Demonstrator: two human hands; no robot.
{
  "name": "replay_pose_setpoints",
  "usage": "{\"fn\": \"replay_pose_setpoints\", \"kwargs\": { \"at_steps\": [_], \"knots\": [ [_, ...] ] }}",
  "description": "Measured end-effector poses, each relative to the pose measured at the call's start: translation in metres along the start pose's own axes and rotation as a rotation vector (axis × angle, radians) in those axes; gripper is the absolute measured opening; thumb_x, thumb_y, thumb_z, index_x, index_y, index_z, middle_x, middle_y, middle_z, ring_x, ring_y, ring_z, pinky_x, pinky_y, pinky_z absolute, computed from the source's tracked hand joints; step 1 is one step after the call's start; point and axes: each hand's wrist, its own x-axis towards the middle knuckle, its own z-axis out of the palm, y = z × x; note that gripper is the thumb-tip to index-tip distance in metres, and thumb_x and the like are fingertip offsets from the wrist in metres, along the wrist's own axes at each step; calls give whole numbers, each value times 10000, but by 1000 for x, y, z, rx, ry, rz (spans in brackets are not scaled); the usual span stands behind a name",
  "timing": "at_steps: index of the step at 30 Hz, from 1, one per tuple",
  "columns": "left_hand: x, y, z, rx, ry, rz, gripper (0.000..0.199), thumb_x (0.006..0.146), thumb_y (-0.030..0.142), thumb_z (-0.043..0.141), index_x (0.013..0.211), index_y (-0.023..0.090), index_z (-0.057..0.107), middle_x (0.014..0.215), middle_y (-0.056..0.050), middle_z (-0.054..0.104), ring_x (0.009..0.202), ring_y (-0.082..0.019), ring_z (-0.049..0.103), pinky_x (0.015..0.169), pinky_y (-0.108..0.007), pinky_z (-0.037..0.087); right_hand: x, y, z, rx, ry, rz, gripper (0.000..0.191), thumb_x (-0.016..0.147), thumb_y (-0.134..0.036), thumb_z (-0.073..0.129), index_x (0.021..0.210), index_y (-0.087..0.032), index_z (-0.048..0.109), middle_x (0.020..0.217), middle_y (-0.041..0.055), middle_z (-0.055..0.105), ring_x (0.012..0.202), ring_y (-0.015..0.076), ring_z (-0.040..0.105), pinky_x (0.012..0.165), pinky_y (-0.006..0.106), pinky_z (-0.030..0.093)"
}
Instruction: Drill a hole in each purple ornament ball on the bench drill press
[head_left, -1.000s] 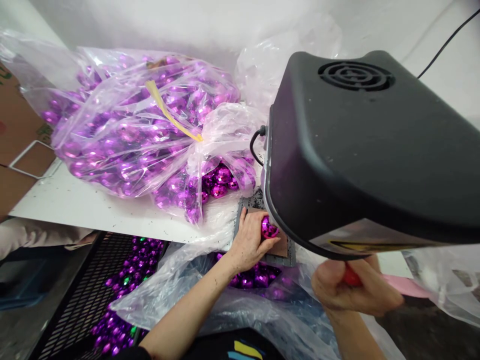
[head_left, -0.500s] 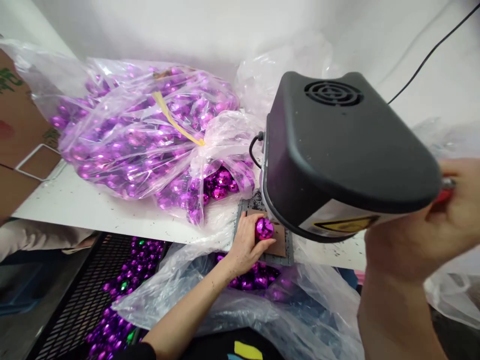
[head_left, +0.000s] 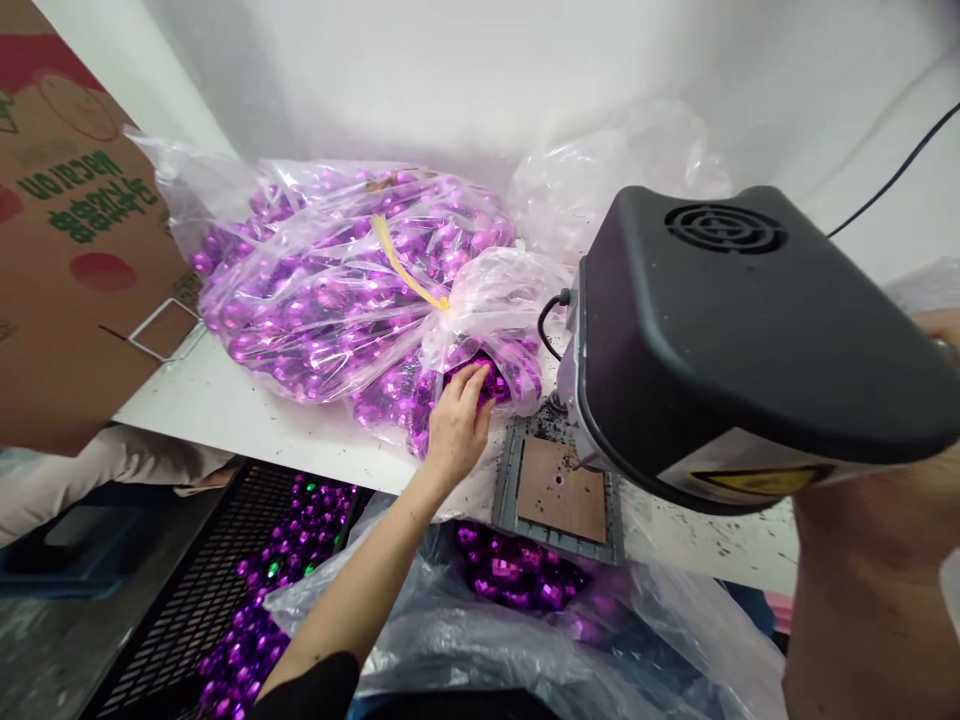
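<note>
My left hand (head_left: 456,425) reaches into the torn opening of a clear plastic bag (head_left: 330,290) full of shiny purple faceted balls. Its fingers are bent and apart, their tips touching purple balls (head_left: 495,385) in the opening. A black-covered press machine (head_left: 750,350) with a round vent stands to the right. My right hand (head_left: 877,500) is behind it at the right edge, wrapped round its handle; most of the fingers are hidden. Below the press head lies a grey base with a brown plate (head_left: 562,490), which has a small hole and no ball on it.
An open plastic bag (head_left: 420,630) with more purple balls hangs at the table's front edge. To the left, a black crate (head_left: 176,560) holds purple balls and a few green ones. A cardboard box (head_left: 82,230) stands at far left, near another person's leg (head_left: 112,475). Dark scraps litter the table.
My left hand has left the brown plate and moved up and left to the bag's opening. The purple ball it held over the plate is gone from there. The view has shifted left.
</note>
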Motion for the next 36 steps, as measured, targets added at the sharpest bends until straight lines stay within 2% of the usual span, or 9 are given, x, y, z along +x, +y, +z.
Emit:
{"fn": "replay_pose_setpoints", "kwargs": {
  "at_steps": [3,6,10,13,16,20,23,26,36],
  "knots": [
    [37,-8,12,300,-135,-59,574,936,108,539,1494,196,440,1564,-152,454,1211,-317,651,957,-446,577,0,-6,0,29,1,47,225,849,-373,589,807,-157,638,666,-18,534,615,26,418,612,220,287],
    [43,-11,12,331,-207,-142,580,893,99,592,1453,204,486,1523,-166,488,1121,-325,689,867,-443,591,1,-10,0,24,7,56,273,846,-413,599,776,-150,626,633,-24,508,602,27,400,600,216,282],
    [14,-6,2,-322,-110,-275,553,873,327,710,1374,192,520,1297,-134,640,1017,-248,692,781,-335,560,2,-12,0,28,4,32,271,867,-398,582,782,-145,625,641,-25,514,605,26,406,595,210,287],
    [-16,9,0,-957,-299,-519,581,824,567,720,1220,160,598,918,-48,692,648,-128,630,557,-232,453,2,-12,1,34,-3,9,279,898,-391,566,799,-135,617,648,-33,494,614,11,393,600,199,276],
    [-38,25,8,-1169,-462,-616,593,744,623,766,1062,135,649,766,-4,649,569,-90,563,525,-207,406,1,-13,2,40,-7,-23,339,923,-432,552,801,-120,599,655,-36,479,624,3,380,611,195,266],
    [-51,36,27,-1007,-442,-529,522,811,558,731,1133,155,649,883,-26,696,682,-119,590,584,-216,445,1,-15,0,38,-23,-31,384,931,-469,545,800,-110,590,654,-35,459,642,14,371,629,206,266],
    [-54,37,38,-847,-401,-392,423,879,458,698,1199,188,635,1077,-51,714,951,-191,651,840,-301,523,2,-17,-2,25,-38,-25,393,932,-474,548,800,-107,587,660,-36,460,656,14,375,646,208,277],
    [-58,39,45,-680,-367,-264,376,908,385,680,1228,195,623,1153,-74,705,1093,-245,642,1013,-408,493,3,-18,-2,32,-44,-29,391,932,-472,553,810,-103,594,668,-37,477,650,5,384,638,196,287],
    [-75,48,57,-243,-152,127,406,923,313,685,1287,181,564,1259,-145,666,1195,-289,623,1023,-449,515,2,-21,-3,53,-76,-34,429,947,-511,525,807,-109,578,643,-50,468,610,-9,378,600,181,291]
  ]
}}
